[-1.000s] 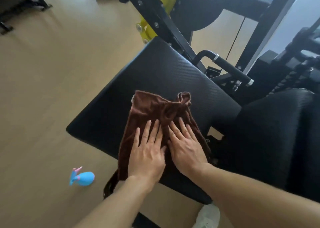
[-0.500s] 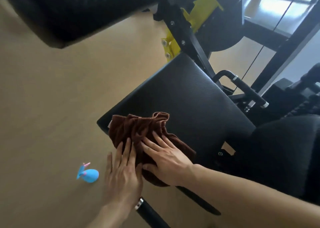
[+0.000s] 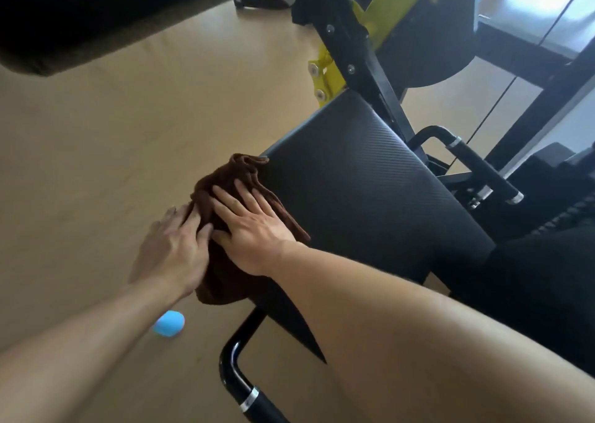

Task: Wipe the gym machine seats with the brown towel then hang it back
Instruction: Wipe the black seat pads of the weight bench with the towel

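Tan flooring fills the left half of the view, with a dark padded machine part blurred across the top left corner. Low down, a small bright-blue rounded plastic object lies on the floor, partly hidden behind the left forearm. The left hand reaches in from the bottom left, fingers extended and loosely spread; its fingertips rest against the left side of the crumpled brown cloth towel. That towel sits bunched at the left edge of the black textured vinyl seat pad, part of it drooping over the edge toward the floor. The right hand lies flat on top of the towel — fingers straight and fanned, palm pressing the cloth down onto the pad. Below the seat, a black curved metal handle with a chrome ring juts toward the camera. Beyond the pad rise a black steel frame post and a yellow bolted bracket. At the right, a second black grip handle with chrome bands stands beside the seat — further right, more black padding.
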Demonstrator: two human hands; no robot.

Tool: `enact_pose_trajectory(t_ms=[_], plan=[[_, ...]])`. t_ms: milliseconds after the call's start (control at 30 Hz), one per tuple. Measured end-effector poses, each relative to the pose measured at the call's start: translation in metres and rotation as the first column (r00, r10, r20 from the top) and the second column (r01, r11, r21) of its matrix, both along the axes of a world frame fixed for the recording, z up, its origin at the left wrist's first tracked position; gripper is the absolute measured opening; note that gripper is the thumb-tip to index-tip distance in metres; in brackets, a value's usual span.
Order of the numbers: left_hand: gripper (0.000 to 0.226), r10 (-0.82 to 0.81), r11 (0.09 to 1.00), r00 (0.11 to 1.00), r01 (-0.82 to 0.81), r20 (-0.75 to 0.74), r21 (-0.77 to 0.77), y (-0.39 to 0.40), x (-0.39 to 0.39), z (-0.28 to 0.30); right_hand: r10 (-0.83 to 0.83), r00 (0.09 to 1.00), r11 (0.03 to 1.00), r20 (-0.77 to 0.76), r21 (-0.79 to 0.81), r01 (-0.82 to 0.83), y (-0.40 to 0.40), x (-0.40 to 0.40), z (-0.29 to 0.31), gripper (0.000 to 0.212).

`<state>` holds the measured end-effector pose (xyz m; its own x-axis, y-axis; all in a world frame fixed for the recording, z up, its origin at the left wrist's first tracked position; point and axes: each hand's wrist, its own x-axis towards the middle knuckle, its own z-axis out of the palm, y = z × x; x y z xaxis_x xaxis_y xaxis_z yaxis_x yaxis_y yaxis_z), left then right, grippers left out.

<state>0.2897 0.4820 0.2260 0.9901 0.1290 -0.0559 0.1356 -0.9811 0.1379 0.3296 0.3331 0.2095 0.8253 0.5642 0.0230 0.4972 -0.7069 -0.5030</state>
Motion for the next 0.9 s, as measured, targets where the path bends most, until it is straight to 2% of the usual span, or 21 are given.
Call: enact_pose_trajectory(t_ms=[167,367,633,767,900], plan=[[0.051,0.053,0.993,0.998,-0.055,-0.021,-0.107,-0.027,0.043,0.002,-0.051,0.991,0.998,0.123,-0.013,0.053,-0.017,0.036,-0.013,0.057],[0.049,0.091,0.996,0.991,-0.088,0.096,-0.035,-0.073,0.081,-0.004,-0.051,0.978,0.998,0.200,-0.015,0.056,-0.047,0.080,-0.016,0.055],[0.054,0.192,0.981,0.976,-0.189,0.108,-0.036,-0.124,0.129,-0.002,-0.030,0.968,1.000,0.247,0.013,0.028,-0.087,0.136,-0.013,0.049],[0.058,0.132,0.988,0.984,-0.141,0.119,0.071,-0.152,0.161,-0.001,-0.049,0.964,0.998,0.262,-0.021,0.056,-0.121,0.171,-0.011,0.049],[0.058,0.046,0.993,0.994,-0.056,0.099,0.103,-0.185,0.189,-0.004,-0.191,0.944,0.979,0.269,-0.016,0.202,-0.176,0.211,-0.017,0.051]])
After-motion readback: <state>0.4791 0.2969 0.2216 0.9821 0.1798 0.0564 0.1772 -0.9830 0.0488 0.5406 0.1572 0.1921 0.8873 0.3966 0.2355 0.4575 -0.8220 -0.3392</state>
